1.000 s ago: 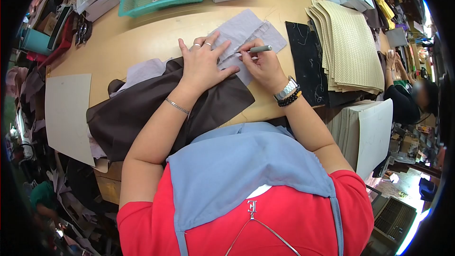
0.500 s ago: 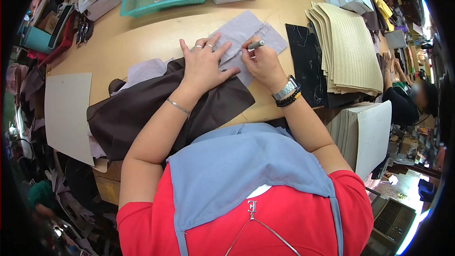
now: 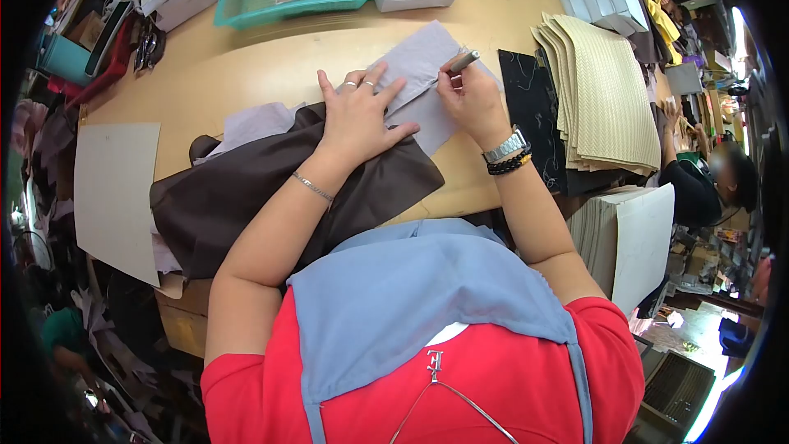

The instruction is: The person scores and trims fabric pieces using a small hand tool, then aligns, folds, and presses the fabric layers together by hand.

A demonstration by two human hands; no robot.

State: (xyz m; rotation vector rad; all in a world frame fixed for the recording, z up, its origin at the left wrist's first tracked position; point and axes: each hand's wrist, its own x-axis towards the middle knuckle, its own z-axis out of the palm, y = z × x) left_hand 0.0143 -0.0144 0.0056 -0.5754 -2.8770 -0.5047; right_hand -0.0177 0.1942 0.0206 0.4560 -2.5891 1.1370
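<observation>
My left hand (image 3: 359,115) lies spread, its fingertips on a pale grey-lilac piece of fabric (image 3: 426,48) and its heel over a dark brown cloth (image 3: 246,193). Pinched in my right hand (image 3: 477,107) is a grey pen (image 3: 463,62), its end sticking up to the right. That hand hovers or rests at the right side of the pale fabric; its fingers hide the tip, so contact cannot be made out. A crease or seam runs across the fabric between both hands. The brown cloth is bunched and hangs over the table's near edge.
Right of the fabric are a black sheet (image 3: 530,107) and stacked cream textured sheets (image 3: 604,90). A teal basket (image 3: 234,12) and a box of small shiny parts (image 3: 417,2) stand at the back. White card (image 3: 117,197) lies left. Another person (image 3: 694,185) sits far right.
My right hand and the pen have moved to the right across the pale fabric. My left hand stays spread in nearly the same place; the view has shifted slightly.
</observation>
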